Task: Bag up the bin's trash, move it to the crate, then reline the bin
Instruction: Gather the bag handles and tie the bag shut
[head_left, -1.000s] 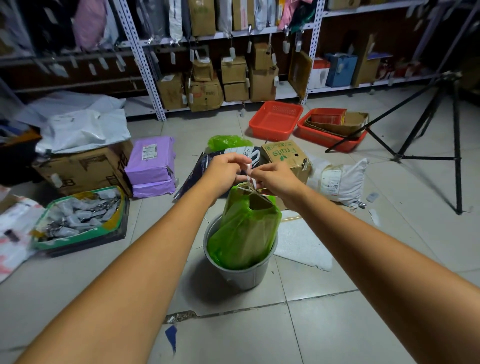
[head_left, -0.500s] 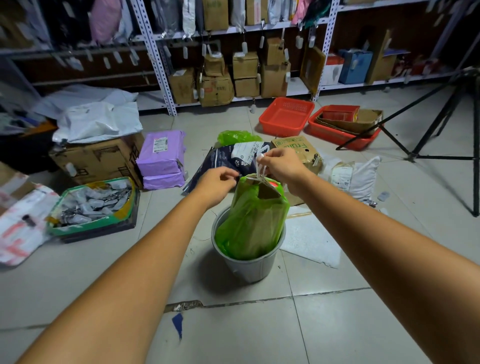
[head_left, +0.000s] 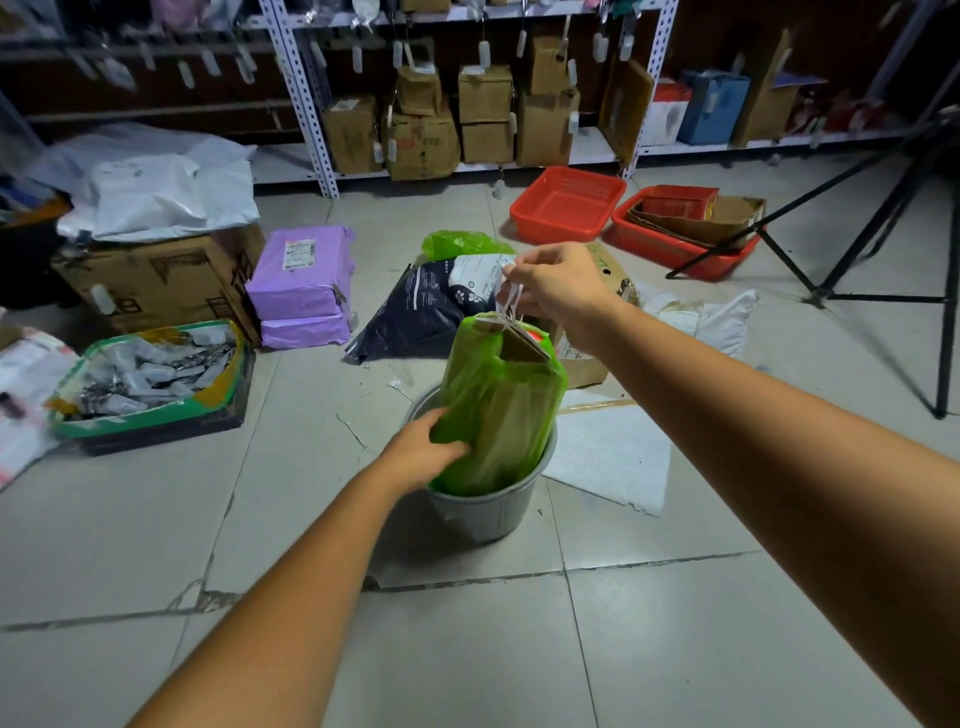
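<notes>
A green trash bag (head_left: 498, 405), full and with cardboard poking out of its top, stands partly lifted out of the grey bin (head_left: 483, 512) on the floor. My right hand (head_left: 558, 283) pinches the white drawstring at the bag's top and holds it up. My left hand (head_left: 423, 449) presses against the bag's lower left side at the bin's rim. Two red crates lie beyond: an empty one (head_left: 569, 205) and one (head_left: 685, 244) holding flattened cardboard. A loose green bag (head_left: 462, 244) lies on the floor behind the bin.
A dark printed sack (head_left: 431, 306) and a cardboard box lie just behind the bin. Purple parcels (head_left: 301, 286), a brown carton (head_left: 156, 283) and a green tray of packets (head_left: 150, 376) sit left. A black tripod (head_left: 883, 234) stands right. Shelving with boxes lines the back.
My left hand let go of the drawstring and dropped to the bag's lower side. My right hand has raised the bag higher out of the bin.
</notes>
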